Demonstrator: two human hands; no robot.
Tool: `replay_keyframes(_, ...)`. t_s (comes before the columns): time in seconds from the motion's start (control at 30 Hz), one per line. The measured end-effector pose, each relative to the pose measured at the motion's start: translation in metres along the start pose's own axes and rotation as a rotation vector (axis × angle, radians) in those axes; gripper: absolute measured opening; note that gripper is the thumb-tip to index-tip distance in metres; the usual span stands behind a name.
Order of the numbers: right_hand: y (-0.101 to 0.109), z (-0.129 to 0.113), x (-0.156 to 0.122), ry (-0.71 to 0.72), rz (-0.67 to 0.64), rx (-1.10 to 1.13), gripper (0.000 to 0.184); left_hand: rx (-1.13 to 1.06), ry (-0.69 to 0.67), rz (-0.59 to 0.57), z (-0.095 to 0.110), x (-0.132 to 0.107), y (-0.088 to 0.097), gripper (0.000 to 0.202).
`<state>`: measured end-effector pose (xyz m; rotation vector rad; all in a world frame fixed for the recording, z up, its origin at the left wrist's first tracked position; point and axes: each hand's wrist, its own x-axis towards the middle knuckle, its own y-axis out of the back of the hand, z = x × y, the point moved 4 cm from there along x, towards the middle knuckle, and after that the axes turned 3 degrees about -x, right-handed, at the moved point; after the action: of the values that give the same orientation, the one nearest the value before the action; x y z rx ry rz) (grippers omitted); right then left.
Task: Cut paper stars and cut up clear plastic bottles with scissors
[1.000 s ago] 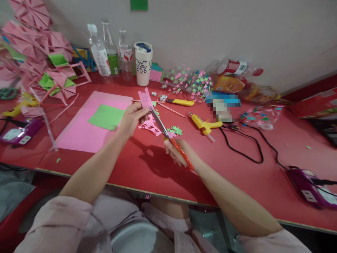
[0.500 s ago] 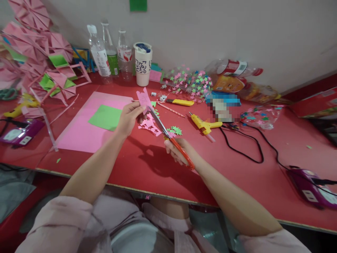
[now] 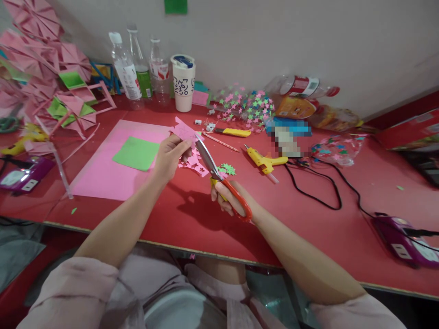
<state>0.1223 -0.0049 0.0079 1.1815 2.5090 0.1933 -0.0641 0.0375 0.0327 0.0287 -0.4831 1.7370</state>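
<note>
Between its thumb and fingers, my left hand (image 3: 170,155) pinches a small piece of pink paper (image 3: 184,129) above the table. My right hand (image 3: 228,196) is closed on the handles of orange-handled scissors (image 3: 213,168). The blades point up and left, with their tips at the right edge of the pink paper. Below them lie pink paper scraps (image 3: 195,163) with star-shaped holes and a small pile of green paper stars (image 3: 227,169). Left of my left hand, a green paper square (image 3: 136,153) rests on a large pink sheet (image 3: 99,183).
A yellow glue gun (image 3: 265,160) with a black cord and a yellow cutter knife (image 3: 235,132) lie right of the scraps. Plastic bottles (image 3: 127,75) and a white cup (image 3: 183,87) stand along the wall. Pink folded-paper work (image 3: 65,68) fills the left side.
The pink paper has turned and tilted in my left hand. The scissor blades look slightly wider apart, and the right hand has shifted a little left.
</note>
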Motion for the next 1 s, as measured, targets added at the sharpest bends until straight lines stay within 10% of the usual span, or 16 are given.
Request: replay_keyframes(1.0,0.003,-0.003,-0.001,-0.157,0.077,-0.055,0.052,0.045,0.040,-0.048,0.006,0.008,0.009,0.013)
